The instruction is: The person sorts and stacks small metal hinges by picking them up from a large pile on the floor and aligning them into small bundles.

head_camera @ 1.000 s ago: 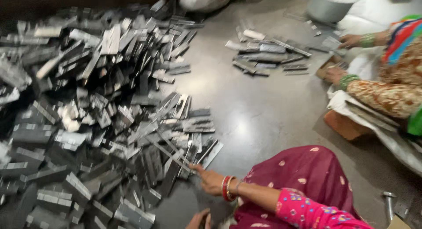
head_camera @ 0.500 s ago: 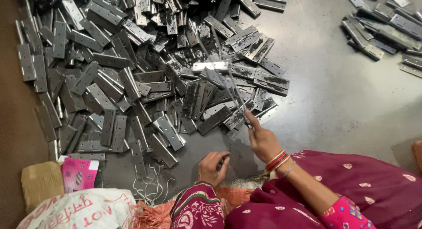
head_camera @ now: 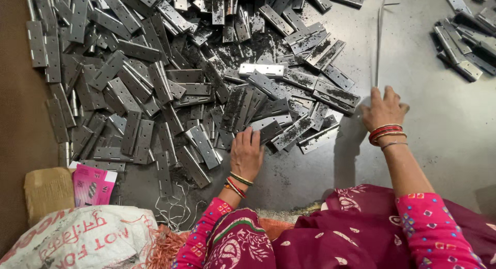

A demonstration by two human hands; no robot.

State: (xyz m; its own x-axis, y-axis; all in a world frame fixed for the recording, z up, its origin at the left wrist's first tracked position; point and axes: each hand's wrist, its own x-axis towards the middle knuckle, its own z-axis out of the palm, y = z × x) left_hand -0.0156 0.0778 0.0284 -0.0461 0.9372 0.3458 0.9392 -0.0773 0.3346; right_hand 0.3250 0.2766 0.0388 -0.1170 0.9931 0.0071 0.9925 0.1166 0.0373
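Note:
A big heap of grey metal hinges (head_camera: pixel 155 88) covers the dark floor in front of me. My left hand (head_camera: pixel 246 154) lies palm down at the heap's near edge, fingers resting on a hinge (head_camera: pixel 268 130) and gripping nothing. To the right of the heap, my right hand (head_camera: pixel 383 110) presses down on the floor over the near end of a few long thin metal rods (head_camera: pixel 380 42), which run straight away from me. A bright, cleaner hinge (head_camera: pixel 261 69) lies in the middle of the heap.
A smaller pile of hinges (head_camera: pixel 465 42) sits at the far right. At the near left are a white printed sack (head_camera: pixel 77 240), a pink packet (head_camera: pixel 92 185), a brown cardboard piece (head_camera: pixel 47 191) and loose white string (head_camera: pixel 173 212). My maroon clothing (head_camera: pixel 330 233) fills the bottom.
My right hand has moved right, away from the heap, with the thin rods now stretched out on the floor. My left hand has moved forward onto the hinges. The view has come closer.

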